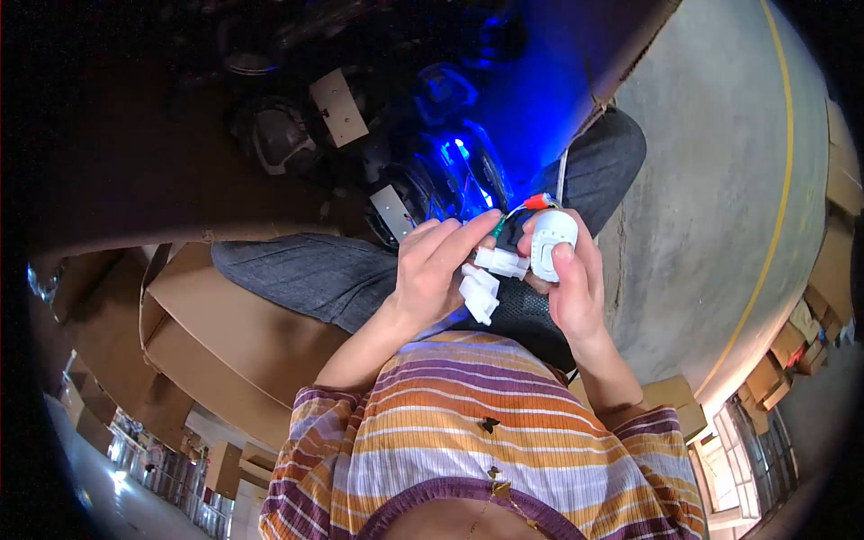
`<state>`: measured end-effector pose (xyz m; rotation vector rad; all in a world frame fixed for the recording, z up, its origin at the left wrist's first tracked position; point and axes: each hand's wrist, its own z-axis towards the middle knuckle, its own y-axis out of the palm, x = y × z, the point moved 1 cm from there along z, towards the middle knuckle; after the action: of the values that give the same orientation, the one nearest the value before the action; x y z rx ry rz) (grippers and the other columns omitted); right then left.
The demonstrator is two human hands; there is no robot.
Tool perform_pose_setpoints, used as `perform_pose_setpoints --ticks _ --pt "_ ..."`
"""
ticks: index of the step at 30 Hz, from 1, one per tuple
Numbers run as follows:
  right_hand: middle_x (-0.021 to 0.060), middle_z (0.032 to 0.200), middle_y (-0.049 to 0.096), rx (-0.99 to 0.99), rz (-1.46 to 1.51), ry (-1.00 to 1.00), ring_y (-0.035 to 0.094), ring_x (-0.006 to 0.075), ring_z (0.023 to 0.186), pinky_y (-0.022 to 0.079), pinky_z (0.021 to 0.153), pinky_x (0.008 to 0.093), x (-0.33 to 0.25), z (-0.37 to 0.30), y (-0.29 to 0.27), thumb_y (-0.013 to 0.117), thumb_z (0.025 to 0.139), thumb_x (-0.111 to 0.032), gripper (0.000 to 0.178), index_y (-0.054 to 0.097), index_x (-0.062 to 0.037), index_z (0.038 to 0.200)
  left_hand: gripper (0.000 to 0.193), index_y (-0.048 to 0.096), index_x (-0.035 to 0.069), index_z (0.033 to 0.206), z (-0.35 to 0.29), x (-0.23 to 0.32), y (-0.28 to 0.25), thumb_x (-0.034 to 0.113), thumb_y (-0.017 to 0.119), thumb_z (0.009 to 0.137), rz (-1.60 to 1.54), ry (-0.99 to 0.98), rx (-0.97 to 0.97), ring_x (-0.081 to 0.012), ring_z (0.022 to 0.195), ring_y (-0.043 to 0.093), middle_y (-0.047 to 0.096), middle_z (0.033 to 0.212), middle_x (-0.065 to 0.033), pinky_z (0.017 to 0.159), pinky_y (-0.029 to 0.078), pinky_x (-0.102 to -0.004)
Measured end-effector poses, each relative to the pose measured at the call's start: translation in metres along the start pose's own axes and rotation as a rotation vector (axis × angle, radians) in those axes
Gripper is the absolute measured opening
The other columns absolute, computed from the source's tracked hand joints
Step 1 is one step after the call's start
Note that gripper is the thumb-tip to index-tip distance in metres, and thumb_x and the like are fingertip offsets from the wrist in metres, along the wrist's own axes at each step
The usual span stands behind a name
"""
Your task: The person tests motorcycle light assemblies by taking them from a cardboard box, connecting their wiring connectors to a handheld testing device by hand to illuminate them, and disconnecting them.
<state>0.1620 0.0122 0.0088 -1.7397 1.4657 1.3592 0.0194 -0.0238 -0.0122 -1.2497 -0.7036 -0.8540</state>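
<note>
My right hand (578, 292) is closed round a rounded white plastic device (544, 261), its thumb pressed on the front face. A red wire connector (537, 202) on thin wires sticks out above that device. My left hand (427, 274) has its fingers curled, with the index fingertip at a small green wire connector (498, 229). Under those fingers hangs a white plastic connector block (480, 295), which the left hand seems to grip. Between the hands sits another white block (501, 262), touching or close to the white device; what holds it is partly hidden.
Beyond my hands, a large cardboard box (207, 238) holds several dark round parts (279, 135), white plates (338, 108) and a glowing blue light (461, 148). My legs (310, 274) lie against its edge. More cardboard (229, 315) is at left; a yellow line (783, 180) crosses the floor at right.
</note>
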Motion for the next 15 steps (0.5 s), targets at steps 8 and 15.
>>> perform_pose_setpoints --ticks 8,15 --pt "0.0040 0.071 0.049 0.043 0.087 0.103 0.041 0.0045 0.055 0.032 0.046 0.0152 -0.021 0.006 -0.019 0.046 0.073 -0.024 0.031 0.042 0.0005 0.092 0.040 0.049 -0.001 0.075 -0.010 -0.050 -0.052 0.034 0.031 0.083 -0.403 -0.453 0.482 -0.0161 0.075 0.049 0.050 0.089 -0.0099 0.068 0.038 -0.0258" --pt "0.0039 0.070 0.048 0.042 -0.024 0.032 0.042 0.0051 0.058 0.033 0.048 0.0159 -0.021 0.011 -0.009 0.047 0.072 -0.026 0.033 0.043 0.0007 0.090 0.016 0.051 0.006 0.080 -0.017 -0.173 -0.095 0.020 0.043 0.079 -1.242 -0.720 0.749 -0.0092 0.045 0.034 0.041 0.056 -0.0001 0.047 0.032 -0.0226"
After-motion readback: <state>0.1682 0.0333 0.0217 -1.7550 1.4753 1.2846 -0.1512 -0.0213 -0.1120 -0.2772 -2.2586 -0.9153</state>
